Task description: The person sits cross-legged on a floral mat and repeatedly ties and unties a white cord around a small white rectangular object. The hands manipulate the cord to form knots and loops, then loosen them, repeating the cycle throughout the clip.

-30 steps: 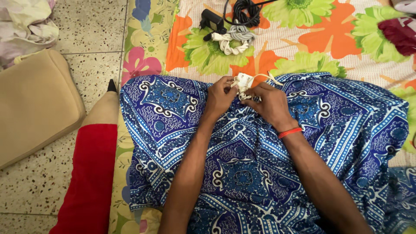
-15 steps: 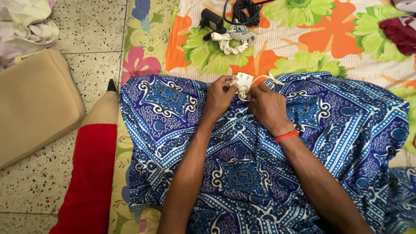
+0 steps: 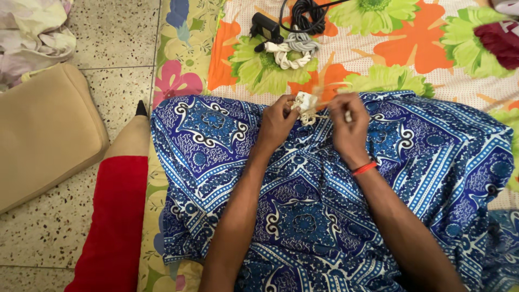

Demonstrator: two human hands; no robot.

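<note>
Head view: a small white charger block [image 3: 306, 100] with its pale cable wound about it is held above the blue patterned cloth [image 3: 303, 216] that is spread over the lap. The left hand [image 3: 277, 123] is closed on the block from its 8 o'clock side, fingers curled round the coil. The right hand [image 3: 348, 125], at 3 o'clock from the block, is pinched shut on the loose end of the cable [image 3: 324, 103], which is drawn taut between the two hands and is blurred. An orange band [image 3: 364, 168] is worn on the right wrist. At 12 o'clock from the hands, a black adapter [image 3: 264, 25] and bundled grey and white cords [image 3: 290, 50] are laid on the flowered sheet [image 3: 411, 43]. A tan cushion [image 3: 43, 130] is seen at 9 o'clock on the speckled floor
</note>
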